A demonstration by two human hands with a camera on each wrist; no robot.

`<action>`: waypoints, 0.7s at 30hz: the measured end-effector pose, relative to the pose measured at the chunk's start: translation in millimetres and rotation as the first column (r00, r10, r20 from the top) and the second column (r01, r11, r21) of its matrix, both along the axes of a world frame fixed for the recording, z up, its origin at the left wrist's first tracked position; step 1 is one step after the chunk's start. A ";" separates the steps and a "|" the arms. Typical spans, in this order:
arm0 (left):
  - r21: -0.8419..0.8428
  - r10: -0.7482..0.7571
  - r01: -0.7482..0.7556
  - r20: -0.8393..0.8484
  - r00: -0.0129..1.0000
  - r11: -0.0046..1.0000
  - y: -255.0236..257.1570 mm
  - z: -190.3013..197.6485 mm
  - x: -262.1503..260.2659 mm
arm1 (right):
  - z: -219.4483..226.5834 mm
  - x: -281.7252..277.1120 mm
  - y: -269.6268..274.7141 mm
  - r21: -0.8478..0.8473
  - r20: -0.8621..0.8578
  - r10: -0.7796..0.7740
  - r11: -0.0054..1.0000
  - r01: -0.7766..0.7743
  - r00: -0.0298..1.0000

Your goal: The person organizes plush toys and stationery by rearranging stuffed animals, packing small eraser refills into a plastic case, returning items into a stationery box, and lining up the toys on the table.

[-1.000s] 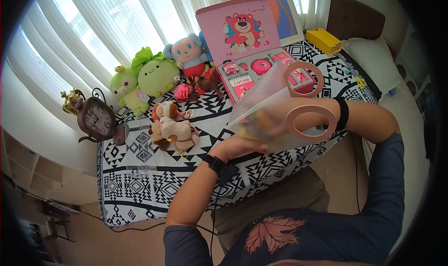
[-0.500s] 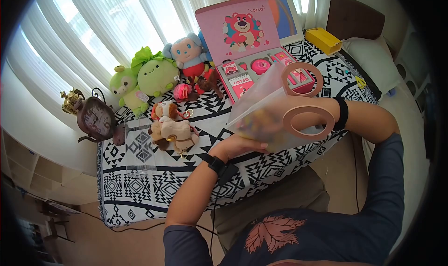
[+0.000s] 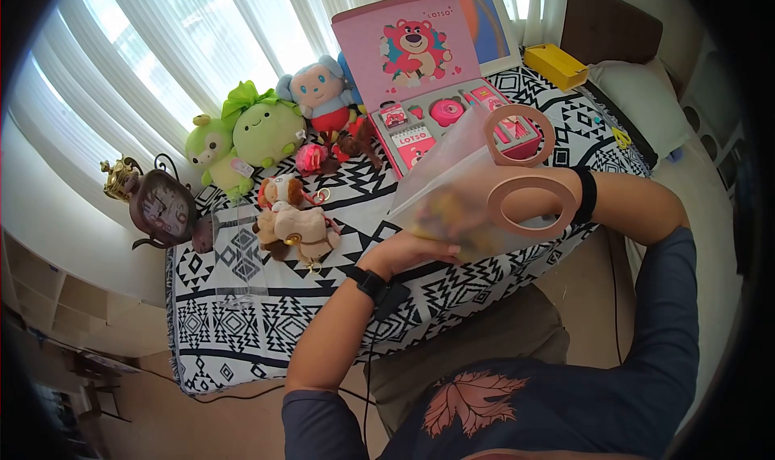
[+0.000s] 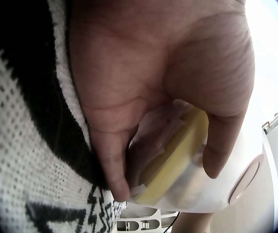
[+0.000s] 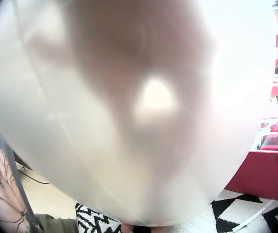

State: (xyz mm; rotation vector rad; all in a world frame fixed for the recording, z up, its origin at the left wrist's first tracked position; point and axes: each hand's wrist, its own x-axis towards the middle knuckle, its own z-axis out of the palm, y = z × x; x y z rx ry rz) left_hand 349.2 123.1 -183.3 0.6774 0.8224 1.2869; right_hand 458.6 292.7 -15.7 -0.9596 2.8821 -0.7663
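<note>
A frosted translucent bag [image 3: 432, 187] with two round tan handles [image 3: 521, 137] is held over the patterned cloth. My left hand [image 3: 408, 253] grips its lower edge from outside; in the left wrist view, that hand [image 4: 158, 68] has thumb and fingers on either side of the bag [image 4: 197, 196], around a yellow-edged part. My right hand [image 3: 475, 192] is inside the bag, beside blurred yellow and dark contents [image 3: 448, 214]. Through the bag [image 5: 47, 131] in the right wrist view, the right hand [image 5: 139, 53] is a blurred shape; what its fingers hold is unclear.
Behind the bag stands an open pink box [image 3: 416, 48] with pink items. Plush toys [image 3: 266, 125] line the window side, with smaller plush charms [image 3: 299, 230] nearer. A clock [image 3: 161, 206] stands far left, a yellow box [image 3: 555, 66] far right. Clear plastic packaging [image 3: 240, 258] lies on the cloth.
The head view has shifted slightly. The blurred contents have changed position inside the bag, and the lower handle has tilted a little. My left hand keeps its grip; my right hand remains inside.
</note>
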 end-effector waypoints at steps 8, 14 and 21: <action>0.011 -0.012 0.012 0.022 1.000 1.000 0.2 4.0 -1.0 | -8.9 34.8 40.8 0.027 -0.061 0.017 1.000 -0.016 0.998; 0.004 0.011 -0.011 -0.027 1.000 1.000 -1.7 3.9 -0.1 | 68.0 85.5 37.3 -0.353 0.155 -0.538 0.753 0.555 0.829; -0.026 0.020 -0.021 -0.055 0.998 0.999 -3.6 4.8 0.8 | 38.5 105.9 198.2 -0.448 0.045 -0.809 0.509 0.735 0.587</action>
